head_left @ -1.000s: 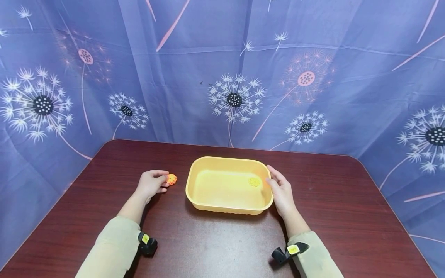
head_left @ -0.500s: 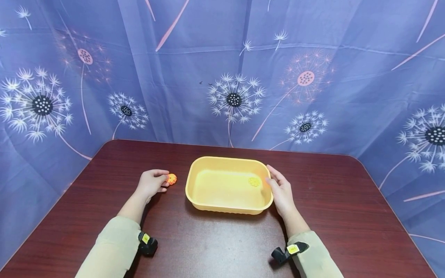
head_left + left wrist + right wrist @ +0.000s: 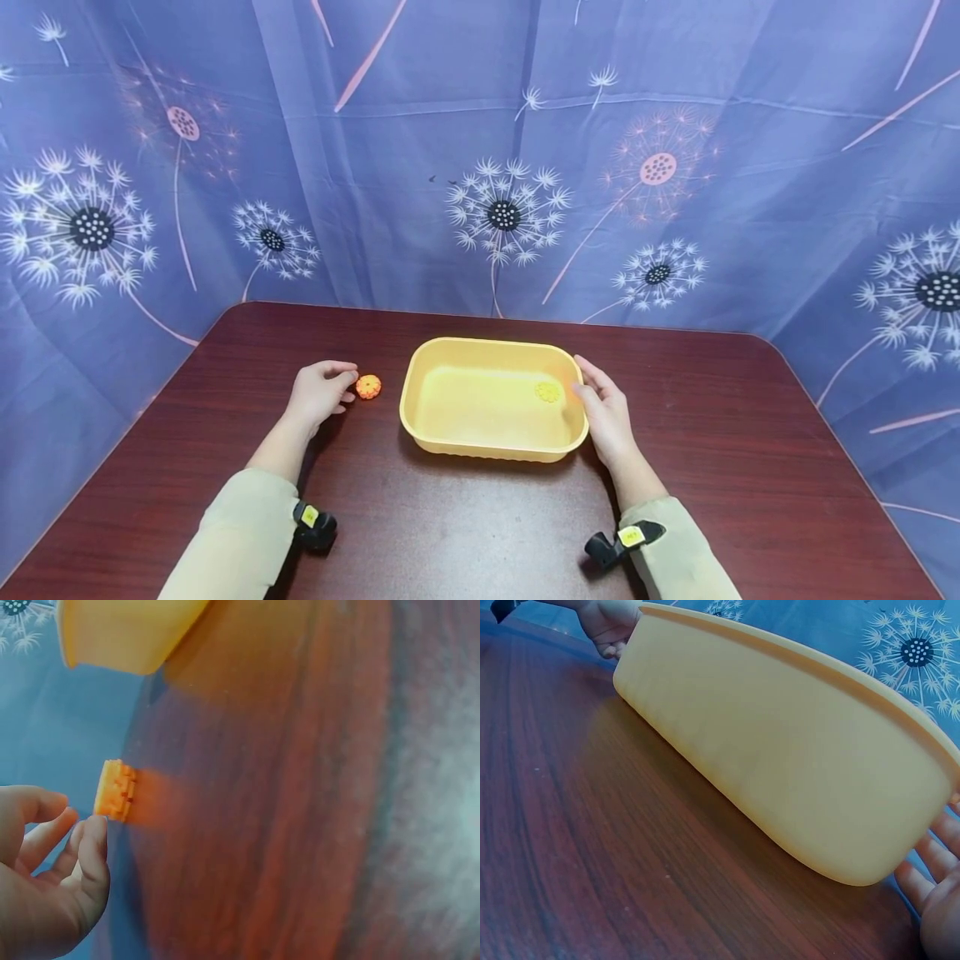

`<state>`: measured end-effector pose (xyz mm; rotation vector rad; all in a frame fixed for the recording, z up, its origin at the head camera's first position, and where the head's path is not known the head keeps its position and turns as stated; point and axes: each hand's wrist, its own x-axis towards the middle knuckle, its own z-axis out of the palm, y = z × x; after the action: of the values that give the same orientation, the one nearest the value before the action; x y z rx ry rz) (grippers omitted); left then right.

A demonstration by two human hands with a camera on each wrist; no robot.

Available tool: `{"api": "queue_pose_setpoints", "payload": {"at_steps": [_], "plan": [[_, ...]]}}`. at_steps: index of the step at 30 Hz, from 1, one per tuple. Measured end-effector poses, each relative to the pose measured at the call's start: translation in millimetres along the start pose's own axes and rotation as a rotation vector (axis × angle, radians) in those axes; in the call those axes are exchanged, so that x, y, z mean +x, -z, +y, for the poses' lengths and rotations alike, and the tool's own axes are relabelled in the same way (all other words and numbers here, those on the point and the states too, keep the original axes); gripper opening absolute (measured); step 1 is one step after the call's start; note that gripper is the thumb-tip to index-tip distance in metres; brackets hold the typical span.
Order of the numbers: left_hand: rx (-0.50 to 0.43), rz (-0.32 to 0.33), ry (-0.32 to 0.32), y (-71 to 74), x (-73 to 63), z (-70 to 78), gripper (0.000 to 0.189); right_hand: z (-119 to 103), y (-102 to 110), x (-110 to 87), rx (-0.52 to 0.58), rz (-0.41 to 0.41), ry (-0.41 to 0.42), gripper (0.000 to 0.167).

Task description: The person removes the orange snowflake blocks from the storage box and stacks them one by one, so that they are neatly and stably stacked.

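Note:
An orange, round, scalloped flower-like piece (image 3: 368, 387) lies on the table, left of a yellow plastic basin (image 3: 480, 447). In the left wrist view, the orange piece (image 3: 115, 790) appears edge-on, just beyond the fingertips. My left hand (image 3: 318, 396) is beside it, fingers loosely bent and a small gap in front of them. At the basin's right end, my right hand (image 3: 611, 417) grips the rim, thumb over the edge and fingers along the outside wall. A yellow scalloped piece (image 3: 548, 392) sits inside the basin near that end.
The dark red-brown wooden table (image 3: 465, 533) has rounded far corners. Behind it hangs a blue curtain (image 3: 375, 208) printed with dandelions. Black wrist cameras (image 3: 318, 529) are strapped over both sleeves.
My left hand has let go of the orange piece and drawn back slightly left. The piece stays on the table. The right hand and the basin have not visibly moved.

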<state>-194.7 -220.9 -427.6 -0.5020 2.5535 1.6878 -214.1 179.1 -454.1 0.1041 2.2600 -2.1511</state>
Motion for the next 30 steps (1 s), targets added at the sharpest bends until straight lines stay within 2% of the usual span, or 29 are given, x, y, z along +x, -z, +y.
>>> {"api": "queue_pose_setpoints", "payload": {"at_steps": [4,8,11,16,20,26,30], "plan": [[0.059,0.048,-0.06,2.0,-3.2,6.9,0.035,0.4,0.2,0.0,0.0,-0.002,0.002,0.046],[0.205,0.144,-0.19,-1.0,-9.7,18.9,0.031,0.4,-0.1,-0.2,0.007,-0.006,0.009,0.046],[0.285,0.189,-0.272,-6.5,-16.2,30.6,0.029,0.2,-0.5,-0.1,0.011,-0.004,0.015,0.046],[0.288,0.164,-0.329,-17.9,-26.5,47.9,0.028,-0.2,-0.6,0.1,0.014,-0.004,0.009,0.046],[0.253,0.134,-0.357,-26.9,-31.8,57.4,0.026,-0.2,-0.2,0.3,0.016,-0.011,0.001,0.046],[0.221,0.13,-0.469,-40.8,-36.6,67.2,0.021,-1.1,0.4,-0.5,0.017,-0.005,0.003,0.046],[0.195,0.092,-0.524,-52.5,-41.1,74.2,0.02,-0.1,1.2,-0.3,0.018,-0.005,0.002,0.046]]}}
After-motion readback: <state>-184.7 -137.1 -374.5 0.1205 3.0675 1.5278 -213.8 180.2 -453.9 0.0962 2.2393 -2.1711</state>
